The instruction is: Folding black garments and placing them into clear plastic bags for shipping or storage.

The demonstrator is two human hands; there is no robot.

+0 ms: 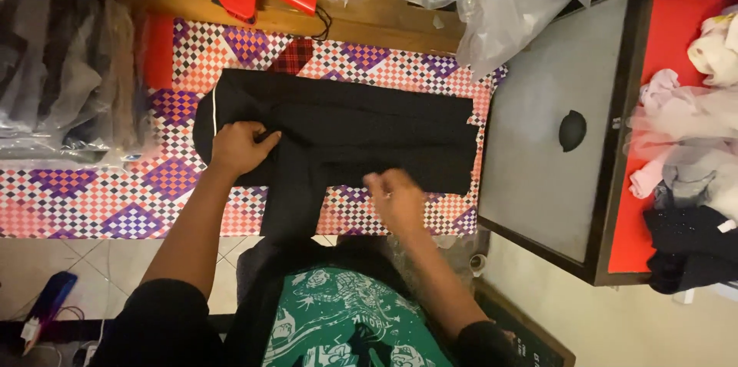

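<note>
Checkered purple-and-orange cloth is covering the counter (92,198) where a person's left hand (238,148) is pinching a fold of the black garment (361,132) lying mid-counter, while the right hand (396,198), loosely curled, is smoothing its near edge, best kept flat and square.

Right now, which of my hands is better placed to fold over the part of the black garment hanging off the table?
Probably the left hand: it grips the black garment just above the hanging strip. The right hand rests farther along the lower edge.
</note>
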